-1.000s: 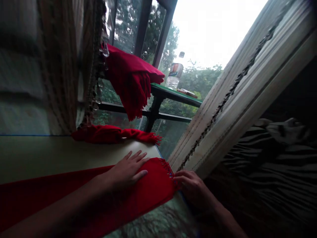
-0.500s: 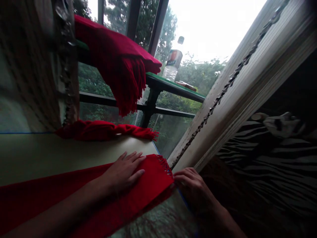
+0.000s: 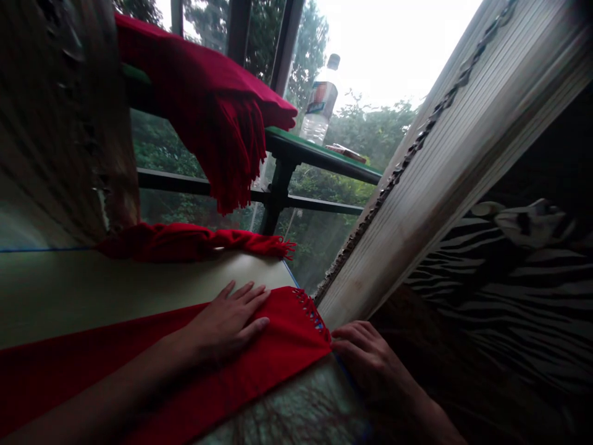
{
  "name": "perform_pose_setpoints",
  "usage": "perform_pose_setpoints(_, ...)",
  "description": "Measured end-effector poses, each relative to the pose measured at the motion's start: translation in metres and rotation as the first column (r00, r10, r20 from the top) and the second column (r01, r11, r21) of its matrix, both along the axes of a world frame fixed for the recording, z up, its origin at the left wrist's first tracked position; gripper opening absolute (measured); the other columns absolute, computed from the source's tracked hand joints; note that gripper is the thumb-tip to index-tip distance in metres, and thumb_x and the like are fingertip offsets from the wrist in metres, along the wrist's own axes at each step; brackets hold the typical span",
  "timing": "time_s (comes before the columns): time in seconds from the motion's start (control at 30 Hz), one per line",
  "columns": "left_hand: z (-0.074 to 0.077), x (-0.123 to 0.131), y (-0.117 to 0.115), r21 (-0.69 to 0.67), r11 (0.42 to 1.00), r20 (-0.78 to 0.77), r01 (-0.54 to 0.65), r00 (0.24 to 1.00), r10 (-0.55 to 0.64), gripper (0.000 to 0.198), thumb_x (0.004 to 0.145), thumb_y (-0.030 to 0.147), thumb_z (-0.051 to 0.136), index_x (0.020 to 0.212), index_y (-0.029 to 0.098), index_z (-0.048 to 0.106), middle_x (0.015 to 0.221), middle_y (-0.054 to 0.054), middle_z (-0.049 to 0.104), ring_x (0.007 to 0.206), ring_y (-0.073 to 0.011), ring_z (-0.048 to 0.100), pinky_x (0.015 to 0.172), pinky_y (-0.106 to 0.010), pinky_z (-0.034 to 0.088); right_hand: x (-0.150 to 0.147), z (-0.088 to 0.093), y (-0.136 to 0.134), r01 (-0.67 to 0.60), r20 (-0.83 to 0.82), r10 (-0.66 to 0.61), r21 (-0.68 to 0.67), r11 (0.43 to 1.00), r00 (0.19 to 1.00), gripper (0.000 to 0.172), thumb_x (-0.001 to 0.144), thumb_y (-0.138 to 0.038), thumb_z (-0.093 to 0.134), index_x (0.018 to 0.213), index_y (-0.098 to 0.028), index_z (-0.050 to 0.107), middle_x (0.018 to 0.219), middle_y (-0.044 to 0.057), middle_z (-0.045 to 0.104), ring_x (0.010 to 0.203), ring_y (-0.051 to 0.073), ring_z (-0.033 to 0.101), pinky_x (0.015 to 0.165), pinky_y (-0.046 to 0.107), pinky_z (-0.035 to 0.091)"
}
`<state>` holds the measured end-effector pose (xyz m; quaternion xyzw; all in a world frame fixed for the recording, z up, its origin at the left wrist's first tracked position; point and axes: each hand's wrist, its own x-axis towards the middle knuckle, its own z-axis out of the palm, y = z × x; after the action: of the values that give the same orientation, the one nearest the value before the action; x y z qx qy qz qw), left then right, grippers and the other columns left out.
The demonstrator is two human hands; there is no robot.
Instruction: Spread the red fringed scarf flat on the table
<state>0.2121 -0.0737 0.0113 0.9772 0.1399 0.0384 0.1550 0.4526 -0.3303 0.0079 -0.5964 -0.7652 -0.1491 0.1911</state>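
A long red scarf [image 3: 273, 352] with a fringed end lies across the pale table [image 3: 152, 287]. My left hand [image 3: 234, 318] rests flat on it, fingers spread, a little way in from the fringe. At the near corner of that fringed end, my right hand [image 3: 361, 343] has its fingertips pinched together on the scarf's fringe. A second red scarf [image 3: 185, 243], bunched lengthwise, lies along the table's far edge. Part of the near scarf is hidden under my left forearm.
Beyond the table, more red fringed cloth [image 3: 208, 86] drapes over a green rail [image 3: 324, 151] by the window. A plastic bottle [image 3: 319, 102] and a small flat packet [image 3: 345, 152] stand on the rail. A pale pillar [image 3: 407, 185] rises at the right, near a zebra-striped cloth [image 3: 509, 278].
My right hand has shifted slightly right and down, drawing the near corner of the fringed end outward, and the lower layer's edge there no longer shows. My left hand stays flat on the scarf.
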Motion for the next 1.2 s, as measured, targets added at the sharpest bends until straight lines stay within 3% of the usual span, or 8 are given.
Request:
perform_pose_setpoints(0.2,-0.004,0.001,0.000,0.024,0.999,-0.041,0.033,0.999,-0.032,0.083,0.102,0.074,0.027,0.166,0.021,0.028,0.172,-0.011,0.020,0.161,-0.0359,0.017,0.128,-0.063,0.006,0.008,-0.009,-0.006,-0.018,0.022,0.019,-0.028,0.999,1.000,0.035,0.100,-0.016,0.053,0.127,-0.034,0.064,0.116,0.007,0.077,0.096,0.027,0.074,0.082,0.048,0.063)
perform_pose_setpoints(0.37,-0.003,0.000,-0.001,0.014,0.999,-0.027,0.041,0.999,-0.041,0.093,0.097,0.082,0.031,0.166,0.020,0.027,0.172,-0.013,0.017,0.160,-0.0378,0.014,0.128,-0.064,0.006,0.000,-0.002,-0.005,0.111,-0.135,-0.107,0.027,0.993,0.985,0.050,0.099,-0.021,0.056,0.144,-0.043,0.052,0.132,0.007,0.072,0.115,0.032,0.071,0.090,0.054,0.063)
perform_pose_setpoints(0.47,0.000,-0.001,-0.003,0.013,0.999,-0.047,0.045,0.998,-0.044,0.096,0.095,0.085,0.031,0.166,0.020,0.026,0.172,-0.013,0.015,0.161,-0.0384,0.012,0.128,-0.065,0.005,-0.019,0.009,0.017,0.097,-0.258,-0.103,-0.036,0.995,0.961,0.047,0.102,-0.027,0.052,0.145,-0.046,0.051,0.149,0.005,0.062,0.133,0.031,0.062,0.104,0.057,0.057)
perform_pose_setpoints(0.57,0.003,-0.001,-0.005,0.016,0.998,-0.068,0.059,0.996,-0.058,0.095,0.094,0.087,0.031,0.167,0.026,0.025,0.173,-0.013,0.012,0.161,-0.0399,0.008,0.126,-0.068,0.005,-0.040,0.017,0.053,0.021,-0.338,-0.085,-0.188,0.982,0.938,0.050,0.106,-0.037,0.047,0.155,-0.043,0.042,0.167,0.005,0.042,0.153,0.031,0.040,0.123,0.063,0.037)
perform_pose_setpoints(0.67,0.005,0.000,-0.006,0.008,0.996,-0.062,0.084,0.995,-0.084,0.095,0.092,0.088,0.033,0.167,0.032,0.022,0.173,-0.012,0.009,0.160,-0.0408,0.002,0.125,-0.072,0.003,-0.053,0.015,0.088,-0.004,-0.386,-0.127,-0.322,0.947,0.914,0.057,0.107,-0.051,0.042,0.162,-0.039,0.033,0.174,0.004,0.025,0.160,0.032,0.020,0.129,0.066,0.018)
perform_pose_setpoints(0.77,0.008,-0.005,-0.006,0.012,0.993,-0.053,0.115,0.992,-0.114,0.093,0.094,0.085,0.036,0.167,0.031,0.021,0.174,-0.013,0.007,0.160,-0.0404,0.000,0.123,-0.074,0.000,-0.056,0.005,0.114,-0.019,-0.399,-0.155,-0.401,0.916,0.904,0.059,0.108,-0.057,0.034,0.164,-0.038,0.030,0.175,0.001,0.019,0.162,0.029,0.013,0.130,0.061,0.014)
perform_pose_setpoints(1.03,0.027,-0.071,-0.039,-0.104,0.965,-0.123,0.242,0.959,-0.254,0.073,0.102,0.066,0.045,0.165,0.035,0.027,0.173,-0.009,0.008,0.159,-0.0407,0.000,0.122,-0.076,-0.001,-0.050,-0.012,0.126,0.071,-0.207,-0.184,-0.457,0.886,0.961,0.067,0.108,-0.060,0.027,0.164,-0.023,0.034,0.173,0.008,0.021,0.161,0.028,0.015,0.132,0.055,0.014)
perform_pose_setpoints(1.2,0.043,-0.118,-0.047,-0.222,0.918,-0.074,0.328,0.933,-0.351,0.054,0.106,0.056,0.046,0.158,0.041,0.043,0.170,0.000,0.029,0.160,-0.0344,0.013,0.127,-0.071,0.006,-0.056,-0.009,0.125,0.164,-0.092,-0.231,-0.461,0.872,0.969,0.070,0.108,-0.062,0.025,0.164,-0.021,0.031,0.173,0.012,0.016,0.161,0.028,0.010,0.130,0.061,0.012)
